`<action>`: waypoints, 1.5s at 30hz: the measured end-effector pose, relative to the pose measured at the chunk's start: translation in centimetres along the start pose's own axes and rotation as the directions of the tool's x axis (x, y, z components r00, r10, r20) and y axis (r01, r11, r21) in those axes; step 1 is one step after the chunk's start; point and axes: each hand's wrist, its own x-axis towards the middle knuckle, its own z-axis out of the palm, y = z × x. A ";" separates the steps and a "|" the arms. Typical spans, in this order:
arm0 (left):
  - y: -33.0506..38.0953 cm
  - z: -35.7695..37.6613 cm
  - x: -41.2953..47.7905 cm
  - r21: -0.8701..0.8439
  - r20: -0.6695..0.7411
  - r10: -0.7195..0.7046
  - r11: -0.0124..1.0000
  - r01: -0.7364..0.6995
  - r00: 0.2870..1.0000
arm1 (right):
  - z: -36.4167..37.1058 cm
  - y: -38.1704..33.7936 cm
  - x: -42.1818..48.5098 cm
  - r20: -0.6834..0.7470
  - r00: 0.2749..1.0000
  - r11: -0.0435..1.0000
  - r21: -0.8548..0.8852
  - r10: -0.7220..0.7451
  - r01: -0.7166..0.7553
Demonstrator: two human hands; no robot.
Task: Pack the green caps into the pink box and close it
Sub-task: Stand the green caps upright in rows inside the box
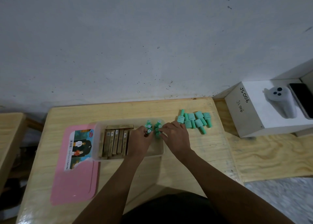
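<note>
Caps (153,127) stood upright in two short rows at the right end of the box (100,149), directly at the fingertips of both hands. Left hand (139,140): fingers curled, pinching the nearest cap of the left row. Right hand (176,135): fingers curled round the nearest cap of the right row. Loose caps (194,121) lay on the table (169,169), just right of the right fingers. Brown packs (115,141) filled the box left of the left fingers. Lid (74,181) lay flat further left, meeting the box's left wall.
</note>
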 end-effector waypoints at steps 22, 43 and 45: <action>5.7 1.0 -1.3 -0.058 -0.090 0.321 0.943 -0.327 0.943 | -2.3 11.3 -6.2 0.190 0.687 0.636 0.268 0.701 -0.723; 11.3 12.7 9.0 0.334 0.281 -0.205 0.937 0.105 0.938 | -1.2 17.7 -4.7 0.403 0.672 0.616 0.278 0.622 -0.737; 11.9 13.1 9.3 0.336 0.301 -0.227 0.934 0.120 0.926 | -1.6 18.2 -4.6 0.405 0.670 0.528 0.414 0.623 -0.742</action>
